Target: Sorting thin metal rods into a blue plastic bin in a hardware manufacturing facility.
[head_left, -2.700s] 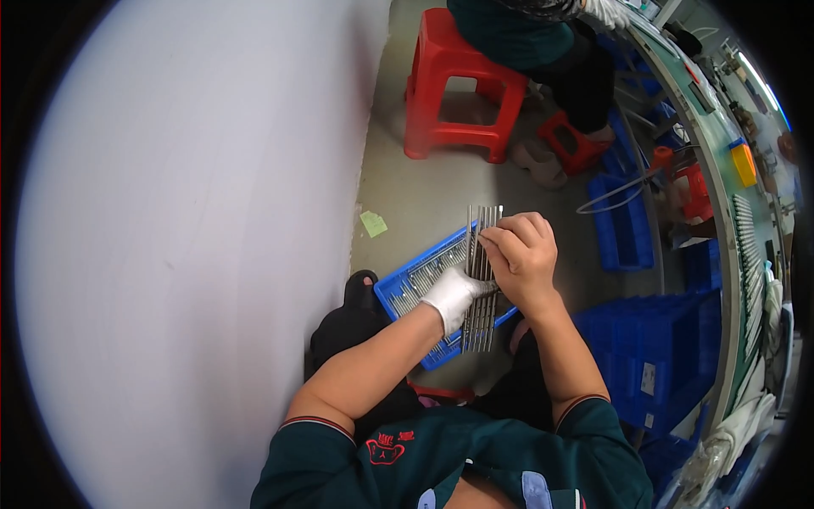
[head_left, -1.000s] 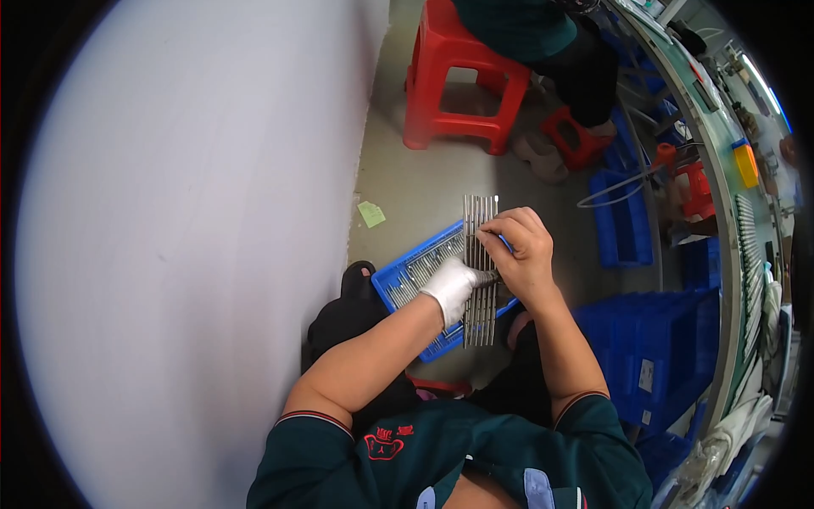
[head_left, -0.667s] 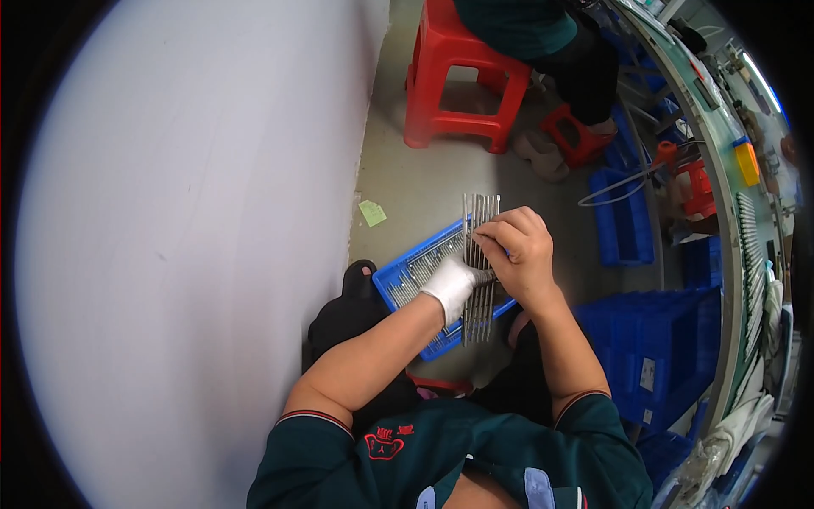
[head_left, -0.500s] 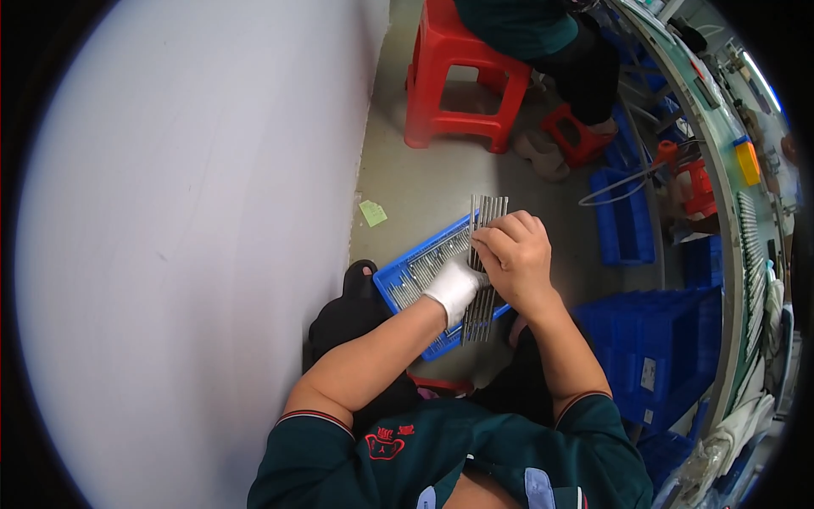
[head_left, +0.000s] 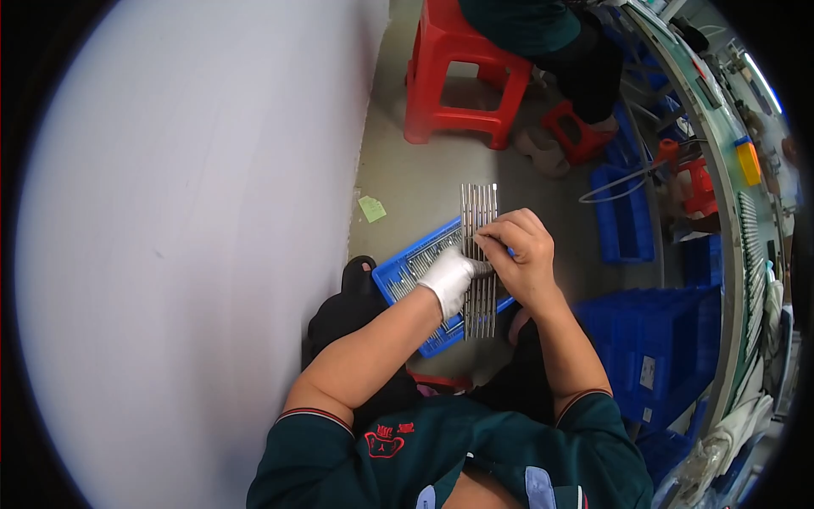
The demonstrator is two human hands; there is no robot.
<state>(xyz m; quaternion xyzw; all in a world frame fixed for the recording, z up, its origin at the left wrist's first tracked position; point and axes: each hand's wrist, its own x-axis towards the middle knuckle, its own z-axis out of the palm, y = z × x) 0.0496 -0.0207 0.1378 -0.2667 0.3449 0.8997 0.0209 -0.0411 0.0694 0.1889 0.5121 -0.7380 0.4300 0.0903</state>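
Observation:
My left hand [head_left: 449,278], in a white glove, is closed around several thin metal rods [head_left: 480,314] held side by side like a flat fan. The rods run nearly straight away from me, their ends sticking out beyond and before the glove. My bare right hand [head_left: 523,251] pinches at the rods from the right, thumb and fingertips pressed together on them. Below both hands a blue tray [head_left: 407,257] lies at a slant, with many similar rods [head_left: 405,284] in it. Parts of the tray are hidden by my hands and left forearm.
A pale wall [head_left: 195,212] runs along my left. Ahead stands a red stool [head_left: 458,119] with a seated person [head_left: 530,30]. Blue bins [head_left: 649,339] are stacked at my right beside a long workbench [head_left: 721,170]. A green paper scrap [head_left: 371,209] lies on the floor.
The rods have swung from a slight tilt to nearly upright in the picture, and spread a little more evenly. Both hands stay on them, my left hand having shifted slightly left.

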